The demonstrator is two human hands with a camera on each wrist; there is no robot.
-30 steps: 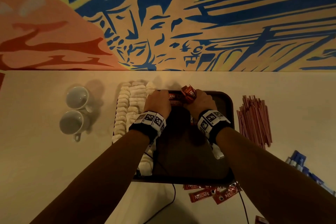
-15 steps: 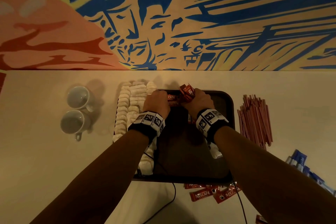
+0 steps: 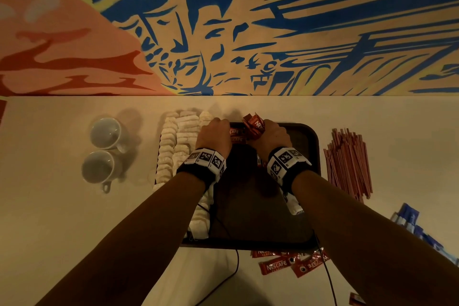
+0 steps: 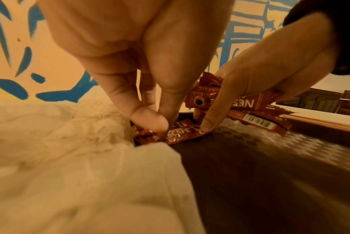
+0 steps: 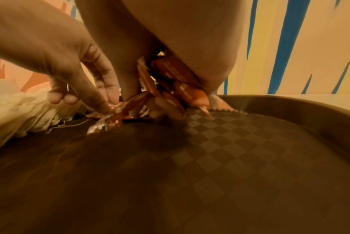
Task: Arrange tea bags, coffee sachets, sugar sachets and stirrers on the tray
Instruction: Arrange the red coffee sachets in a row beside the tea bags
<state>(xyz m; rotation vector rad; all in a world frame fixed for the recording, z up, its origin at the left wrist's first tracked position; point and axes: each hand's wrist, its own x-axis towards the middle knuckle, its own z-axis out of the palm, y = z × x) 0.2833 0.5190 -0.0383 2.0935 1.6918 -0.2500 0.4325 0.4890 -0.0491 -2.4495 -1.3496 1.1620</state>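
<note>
Dark brown plastic, chequer-textured, the rectangular tray (image 3: pixel 308 146) lies mid-counter in the head view. White paper tea bags (image 3: pixel 173 146) in rows fill its 9 o'clock side, partly hidden by the left forearm. At its 12 o'clock edge the left hand (image 3: pixel 214 135) presses red Nescafé coffee sachets lying flat (image 3: pixel 237 134) on the tray, while the right hand (image 3: pixel 272 135) clenches a bunch of red coffee sachets (image 3: pixel 254 125) standing up out of its fist. At 3 o'clock, off the tray, lies a heap of reddish-brown stirrer sticks (image 3: pixel 347 161); at 4 o'clock blue-and-white sachets (image 3: pixel 407 218), cut off by the frame edge, their print unreadable. At 6 o'clock more loose red coffee sachets (image 3: pixel 275 267) lie on the pale counter (image 3: pixel 49 206). Two white cups (image 3: pixel 104 151) stand at 9 o'clock, well apart from the tray.

In the left wrist view the left hand's thumb and fingertips (image 4: pixel 150 121) pinch down on a flat sachet; the right hand's forefinger touches the sachet's other end while the rest of that hand holds its bunch. The foreground tea bags are blurred.

In the right wrist view the bunch fans out beneath the right palm; its fingertips are hidden behind the sachets.
</note>
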